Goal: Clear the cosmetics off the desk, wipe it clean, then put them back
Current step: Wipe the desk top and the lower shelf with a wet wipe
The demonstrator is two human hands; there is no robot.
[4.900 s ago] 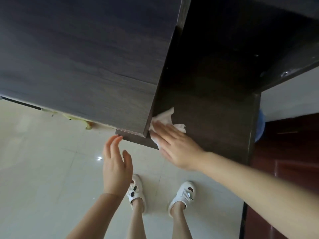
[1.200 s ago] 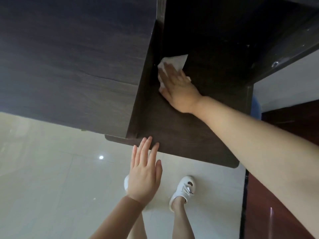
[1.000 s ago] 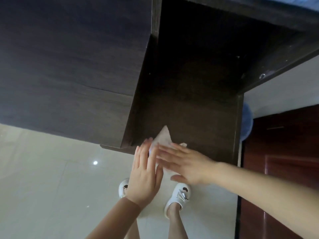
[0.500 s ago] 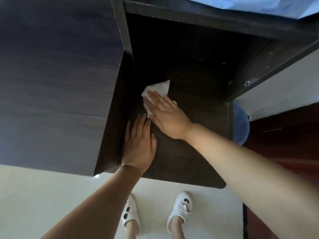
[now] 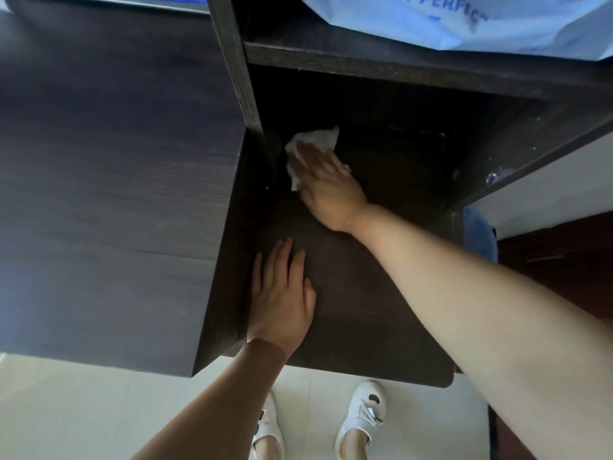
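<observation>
Wiping the lower desk [image 5: 348, 293] surface with a white tissue [image 5: 315, 141], just above frame centre.

Your right hand [image 5: 326, 185] presses the tissue flat under straight fingers, an open grip, tucked into the corner against the upright panel [image 5: 237, 78]. Your left hand [image 5: 282, 297] lies flat and open on the desk, holding nothing. Keep your palm pressure even and draw overlapping strokes out of that corner toward the front edge. No cosmetics are in view; a blue bag [image 5: 464, 21] sits at the upper right.

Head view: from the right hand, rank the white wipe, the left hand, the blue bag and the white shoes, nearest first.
From the right hand:
1. White wipe, under its fingers, by the left wall.
2. Left hand, flat on the lower desk surface, nearer the front edge.
3. Blue bag, on the shelf above.
4. White shoes, on the floor.
</observation>
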